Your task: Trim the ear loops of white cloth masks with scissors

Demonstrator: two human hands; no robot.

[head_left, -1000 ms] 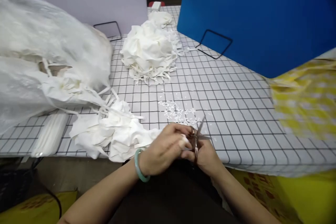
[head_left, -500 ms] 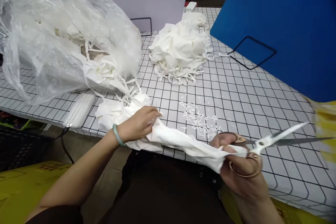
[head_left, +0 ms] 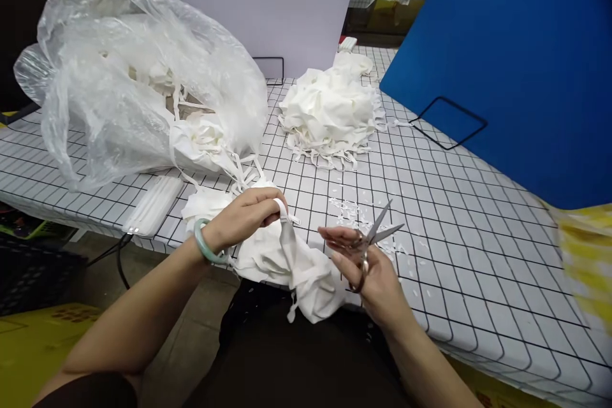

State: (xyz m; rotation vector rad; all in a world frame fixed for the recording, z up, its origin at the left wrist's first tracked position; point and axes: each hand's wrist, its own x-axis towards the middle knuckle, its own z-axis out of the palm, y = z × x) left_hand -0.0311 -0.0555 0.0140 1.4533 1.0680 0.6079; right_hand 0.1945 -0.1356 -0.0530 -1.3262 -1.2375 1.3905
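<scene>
My left hand (head_left: 251,213), with a green bangle at the wrist, pinches a strap of a white cloth piece (head_left: 310,274). The cloth hangs from my fingers over the table's front edge toward my lap. On my right hand (head_left: 366,268) the scissors (head_left: 370,239) sit with their handle loops round thumb and fingers. Their blades are apart and point away to the right; nothing lies between them. My right fingers stretch toward the cloth without gripping it. More white cloth (head_left: 205,204) with straps lies just behind my left hand.
A clear plastic bag (head_left: 119,95) of white cloth stands at left. A heap of white strapped pieces (head_left: 329,108) lies further back. Small white snippets (head_left: 349,210) dot the grid-patterned tablecloth (head_left: 459,229). A blue panel (head_left: 502,64) rises at right, a white power strip (head_left: 153,207) lies at left.
My right hand has let go of the cloth's end and moved left, the scissors turning to point away. The stretched cloth now hangs bunched from my left hand. The view has tilted up slightly.
</scene>
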